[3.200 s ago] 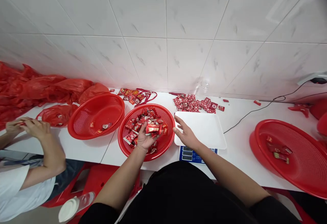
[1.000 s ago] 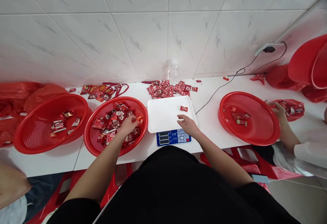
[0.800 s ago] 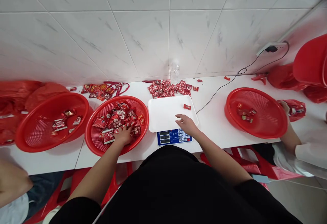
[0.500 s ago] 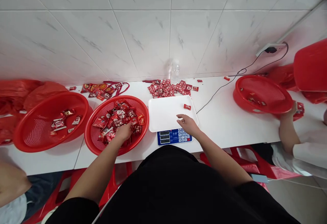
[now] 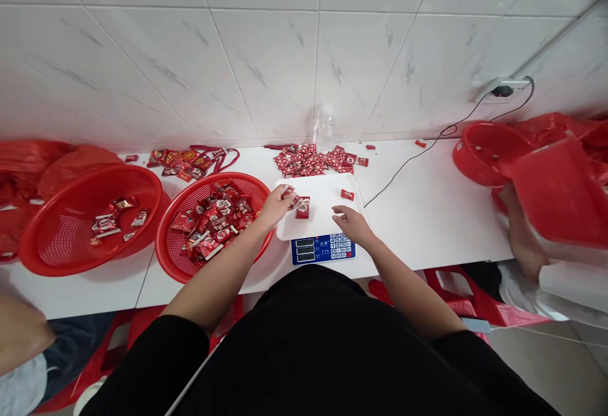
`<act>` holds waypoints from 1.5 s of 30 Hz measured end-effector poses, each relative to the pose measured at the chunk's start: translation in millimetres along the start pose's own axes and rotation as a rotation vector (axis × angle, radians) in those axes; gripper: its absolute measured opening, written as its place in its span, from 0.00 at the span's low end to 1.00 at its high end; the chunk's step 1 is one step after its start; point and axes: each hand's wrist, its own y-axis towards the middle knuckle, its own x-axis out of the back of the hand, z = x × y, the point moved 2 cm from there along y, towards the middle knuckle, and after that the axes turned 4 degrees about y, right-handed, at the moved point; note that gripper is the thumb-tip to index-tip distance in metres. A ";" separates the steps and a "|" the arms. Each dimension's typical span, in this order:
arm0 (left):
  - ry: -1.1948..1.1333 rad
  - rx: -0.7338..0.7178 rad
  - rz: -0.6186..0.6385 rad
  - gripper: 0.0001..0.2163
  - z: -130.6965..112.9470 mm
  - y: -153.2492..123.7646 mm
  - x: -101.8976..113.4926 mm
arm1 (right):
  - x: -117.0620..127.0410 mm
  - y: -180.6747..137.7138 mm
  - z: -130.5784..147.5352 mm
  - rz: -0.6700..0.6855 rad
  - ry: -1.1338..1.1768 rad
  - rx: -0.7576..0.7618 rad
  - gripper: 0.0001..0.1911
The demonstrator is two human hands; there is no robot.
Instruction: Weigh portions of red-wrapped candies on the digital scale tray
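My left hand (image 5: 275, 206) is above the left edge of the white tray (image 5: 323, 228) of a digital scale (image 5: 323, 248), its fingers closed on a small red candy packet that is partly hidden. Beside its fingertips a dark red candy packet (image 5: 303, 208) rests on the tray. My right hand (image 5: 352, 223) hovers at the tray's right front edge, fingers curved and apart with nothing in them. Another small red candy (image 5: 347, 194) lies near the tray's right side. To the left, a red perforated basket (image 5: 167, 261) holds many mixed candy packets.
At far left stands another red basket (image 5: 45, 239) with several packets. Candy packets (image 5: 308, 161) and a clear bottle (image 5: 326, 130) are along the wall. A black cable (image 5: 403, 172) runs to the socket. At right, a co-worker's hand (image 5: 520, 220) is by a tilted red basket (image 5: 555, 188).
My left hand has moved right, from the candy basket to the tray, and packets now show there. My right hand has barely moved. The co-worker's red container has come down and left.
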 end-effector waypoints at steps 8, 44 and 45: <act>0.263 -0.128 0.077 0.15 15.1 -1.7 -5.1 | 7.3 6.1 -8.5 -0.031 -0.059 0.015 0.18; 0.642 -0.051 -0.223 0.14 27.7 -31.1 102.5 | -2.1 16.9 -6.3 0.016 -0.099 0.095 0.20; 0.577 -0.110 -0.198 0.13 17.1 -29.4 89.3 | -2.9 16.9 -5.2 0.021 -0.102 0.099 0.20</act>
